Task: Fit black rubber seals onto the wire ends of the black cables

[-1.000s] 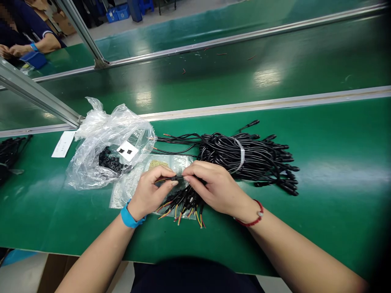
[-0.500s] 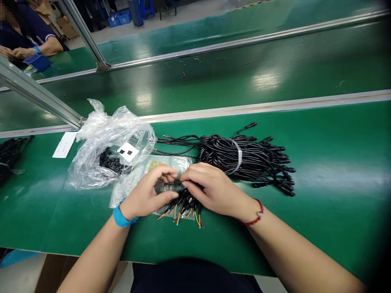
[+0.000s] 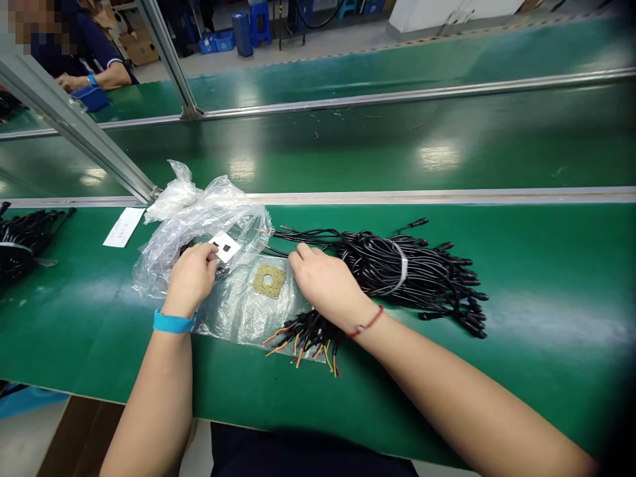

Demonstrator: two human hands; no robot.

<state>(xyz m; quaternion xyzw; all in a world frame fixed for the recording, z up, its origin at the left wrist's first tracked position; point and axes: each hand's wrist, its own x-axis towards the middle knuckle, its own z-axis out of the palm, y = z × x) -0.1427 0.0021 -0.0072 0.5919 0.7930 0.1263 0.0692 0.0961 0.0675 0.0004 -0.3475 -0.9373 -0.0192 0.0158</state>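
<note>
My left hand point(image 3: 191, 278) is at the mouth of a crumpled clear plastic bag point(image 3: 209, 215) that holds small black parts, its fingers curled in a pinch; what they hold is hidden. My right hand point(image 3: 325, 285) rests with curled fingers on the loose black cables point(image 3: 303, 235) that run out of a tied bundle of black cables point(image 3: 422, 275). Below that hand lies a cluster of cable ends with red, yellow and orange wires point(image 3: 308, 339). Between my hands lies a flat clear bag point(image 3: 238, 315) with a tan square ring point(image 3: 269, 281) on it.
The green bench point(image 3: 546, 298) has a metal rail behind it, then a darker belt point(image 3: 447, 146). A slanted metal post point(image 3: 84, 132) crosses the left. A white label point(image 3: 124, 227) and another cable bundle point(image 3: 24, 232) lie left. A co-worker point(image 3: 94, 59) sits far left by a blue bin point(image 3: 92, 97).
My hands have parted from the piece they held together. The left hand moved up and left to the plastic bag; the right moved up onto the loose cables. The view tilted up.
</note>
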